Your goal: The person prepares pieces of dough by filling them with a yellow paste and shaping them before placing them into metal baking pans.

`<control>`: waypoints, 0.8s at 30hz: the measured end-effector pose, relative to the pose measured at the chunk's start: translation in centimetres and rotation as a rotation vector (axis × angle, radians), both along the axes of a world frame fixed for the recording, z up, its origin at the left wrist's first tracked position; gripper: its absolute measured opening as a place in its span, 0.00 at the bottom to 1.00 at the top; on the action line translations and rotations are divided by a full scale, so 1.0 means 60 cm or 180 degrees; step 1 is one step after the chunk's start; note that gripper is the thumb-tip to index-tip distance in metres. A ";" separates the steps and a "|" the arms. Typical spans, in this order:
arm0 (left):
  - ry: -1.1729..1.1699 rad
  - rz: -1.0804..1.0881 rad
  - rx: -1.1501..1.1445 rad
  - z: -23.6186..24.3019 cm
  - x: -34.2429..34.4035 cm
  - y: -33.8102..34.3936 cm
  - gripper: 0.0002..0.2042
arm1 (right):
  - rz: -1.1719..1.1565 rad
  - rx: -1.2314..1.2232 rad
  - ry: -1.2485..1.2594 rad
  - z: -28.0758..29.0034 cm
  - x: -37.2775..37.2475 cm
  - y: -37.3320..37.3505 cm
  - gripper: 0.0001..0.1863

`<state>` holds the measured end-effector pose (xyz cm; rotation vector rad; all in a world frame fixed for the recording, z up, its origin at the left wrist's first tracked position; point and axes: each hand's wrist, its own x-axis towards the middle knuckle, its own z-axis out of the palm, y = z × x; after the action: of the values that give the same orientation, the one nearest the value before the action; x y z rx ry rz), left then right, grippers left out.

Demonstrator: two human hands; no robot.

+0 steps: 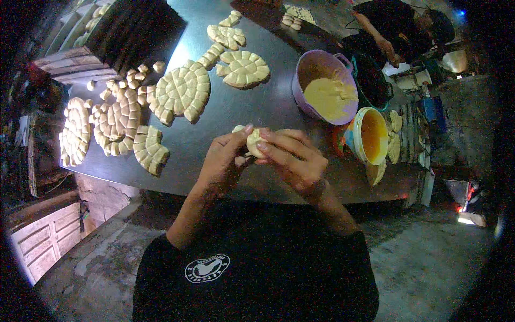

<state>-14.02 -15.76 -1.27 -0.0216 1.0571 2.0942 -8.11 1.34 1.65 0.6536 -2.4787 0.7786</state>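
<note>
Above the near edge of a metal table [252, 110], both my hands meet on a small pale piece of dough [255, 144]. My left hand [228, 158] grips it from the left, with a bit of dough also showing by the thumb tip. The fingers of my right hand [296, 159] press on it from the right. Ahead and to the right stands a purple tub [300, 80] with a yellow, creamy mass [328, 98] inside. Beyond my hands lies a rounded slab of many dough pieces [182, 92], and an oval one [244, 68] sits farther back.
More dough clusters [117, 123] and loose pieces cover the table's left. A stack of trays [88, 61] rises at the far left. A white-rimmed bucket [370, 137] with orange-yellow contents stands right of the tub. Another person [397, 32] is at the far right.
</note>
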 end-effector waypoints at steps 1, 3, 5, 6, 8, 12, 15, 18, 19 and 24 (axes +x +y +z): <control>-0.0079 -0.0092 0.0004 -0.005 -0.008 -0.004 0.22 | 0.0007 -0.0034 -0.0053 0.000 -0.005 -0.005 0.21; -0.0229 -0.0293 0.0006 -0.014 -0.027 -0.007 0.23 | 0.0004 -0.0112 -0.0151 0.006 -0.012 -0.013 0.22; -0.0374 -0.0309 0.0418 -0.024 -0.037 -0.016 0.23 | 0.0022 -0.0259 -0.0227 0.006 -0.017 -0.015 0.21; -0.0422 -0.0329 0.0624 -0.028 -0.042 -0.019 0.23 | 0.0019 -0.0330 -0.0236 0.008 -0.019 -0.014 0.21; 0.1141 -0.0269 0.0227 -0.042 -0.050 -0.025 0.21 | 0.0053 -0.0354 -0.0342 0.014 -0.018 -0.009 0.23; 0.2262 0.0197 0.0100 -0.018 -0.049 -0.009 0.18 | 0.0021 -0.0326 -0.0089 0.028 -0.022 0.009 0.23; 0.2438 0.0624 -0.0192 -0.001 -0.024 0.006 0.18 | -0.0517 -0.2874 -0.0313 0.001 -0.004 -0.024 0.21; 0.2605 0.1024 -0.0121 0.005 -0.004 0.028 0.19 | -0.0556 -0.3391 -0.0914 0.016 0.021 -0.020 0.23; 0.2482 0.1125 -0.0241 0.009 0.007 0.035 0.19 | -0.0450 -0.3353 -0.0753 0.019 0.026 -0.022 0.22; 0.2783 0.1354 -0.0578 0.010 0.050 0.059 0.19 | -0.0511 -0.2442 -0.0054 0.010 0.051 -0.003 0.16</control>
<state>-11.02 -12.24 -0.65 0.6898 1.8814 2.4249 -5.05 1.19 2.25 0.1605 -1.9681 1.5336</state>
